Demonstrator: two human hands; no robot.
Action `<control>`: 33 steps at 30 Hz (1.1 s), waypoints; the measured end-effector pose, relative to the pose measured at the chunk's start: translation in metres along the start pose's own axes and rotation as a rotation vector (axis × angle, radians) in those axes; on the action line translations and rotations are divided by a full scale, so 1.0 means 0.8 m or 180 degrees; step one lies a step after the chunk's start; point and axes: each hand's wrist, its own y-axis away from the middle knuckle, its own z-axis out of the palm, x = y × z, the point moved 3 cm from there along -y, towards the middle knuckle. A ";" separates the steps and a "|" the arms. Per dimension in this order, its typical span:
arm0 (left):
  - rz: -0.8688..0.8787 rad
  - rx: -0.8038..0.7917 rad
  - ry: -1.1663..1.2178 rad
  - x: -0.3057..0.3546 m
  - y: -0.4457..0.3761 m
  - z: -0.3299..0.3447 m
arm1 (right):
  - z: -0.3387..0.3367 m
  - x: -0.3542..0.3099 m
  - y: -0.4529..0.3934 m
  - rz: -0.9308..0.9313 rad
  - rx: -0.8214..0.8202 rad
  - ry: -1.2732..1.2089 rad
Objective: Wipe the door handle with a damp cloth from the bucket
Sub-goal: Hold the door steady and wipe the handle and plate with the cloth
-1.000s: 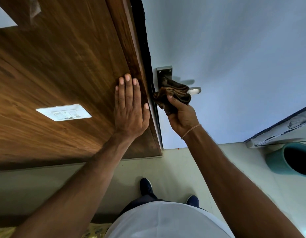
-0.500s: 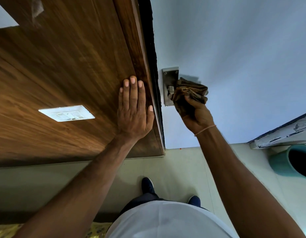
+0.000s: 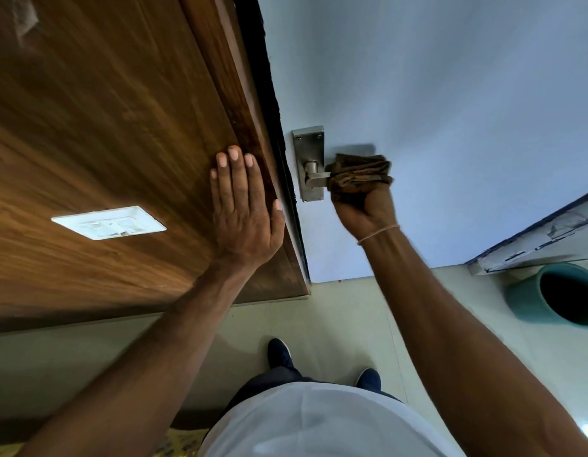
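Nearest the camera, a white shirt (image 3: 319, 423) filled the bottom edge, cut off by the frame, with dark trousers and two dark shoes (image 3: 278, 352) showing just beyond it on the pale floor (image 3: 335, 318). A patch of yellow patterned material at the lower left was too cropped to identify.

Both forearms reached up and away. The left hand (image 3: 245, 209) lay open and flat, fingers together, pressed on the wooden panel (image 3: 104, 127) just beside its right edge. A white switch plate (image 3: 108, 222) sat on the same panel, left of that hand; its switches were blurred.

The right hand (image 3: 365, 209), a thin band at the wrist, was closed around a bunched brown cloth (image 3: 360, 174). The fingers were hidden behind the cloth. The cloth wrapped the lever of the door handle (image 3: 314, 179), covering most of it; only the short stub near the metal backplate (image 3: 307, 143) showed. The handle was mounted on the pale blue door (image 3: 451, 110), near its left edge, next to the dark gap by the wooden panel.

Far right, a teal bucket (image 3: 530, 298) stood on the floor, partly cut off; its inside was dark and unreadable. Above it ran a chipped white ledge (image 3: 533, 242).
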 end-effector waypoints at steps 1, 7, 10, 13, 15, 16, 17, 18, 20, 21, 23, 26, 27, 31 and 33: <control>-0.0015 -0.0001 0.0003 0.001 0.000 0.000 | 0.006 0.013 0.002 -0.0015 -0.0039 0.0100; -0.0025 0.0002 -0.0004 0.002 -0.001 -0.001 | 0.005 -0.004 -0.007 -0.0048 0.0151 0.0369; -0.0038 -0.0005 -0.0013 0.003 -0.001 -0.001 | -0.013 -0.046 -0.008 -0.0191 0.0260 0.0288; -0.0033 0.0008 -0.0059 0.002 -0.001 -0.001 | -0.013 -0.040 -0.006 -0.0139 0.0226 0.0201; -0.0029 0.0025 -0.0100 0.003 -0.001 -0.001 | 0.002 -0.009 0.001 -0.0117 0.0139 0.0241; -0.0039 0.0038 -0.0095 0.004 -0.002 -0.001 | 0.010 0.006 0.004 -0.0118 0.0045 0.0168; -0.0047 0.0046 -0.0074 0.004 -0.002 -0.001 | 0.014 0.015 0.005 -0.0063 0.0092 0.0128; -0.0040 0.0051 -0.0061 0.004 -0.001 -0.001 | 0.019 0.019 0.004 0.0028 0.0068 0.0066; -0.0023 0.0071 -0.0081 0.004 -0.001 -0.002 | 0.017 0.007 0.001 0.0060 0.0145 0.0180; -0.0035 0.0067 -0.0074 0.004 -0.002 -0.003 | 0.013 -0.004 0.000 0.0016 0.0224 0.0302; -0.0062 0.0029 -0.0081 0.004 -0.002 -0.003 | 0.001 -0.022 -0.004 -0.0047 0.0389 0.0482; -0.0096 0.0004 -0.0084 0.006 -0.002 -0.004 | -0.012 -0.043 -0.003 -0.0314 0.0497 0.1127; -0.0106 0.0003 -0.0073 0.006 -0.002 -0.004 | -0.011 -0.052 0.002 -0.0479 0.0528 0.1594; -0.0122 -0.0025 -0.0102 0.007 -0.001 -0.003 | 0.018 -0.077 0.030 -0.1227 0.0353 0.4158; -0.0133 -0.0044 -0.0109 0.008 0.000 -0.003 | 0.033 -0.080 0.036 -0.1654 0.0299 0.5553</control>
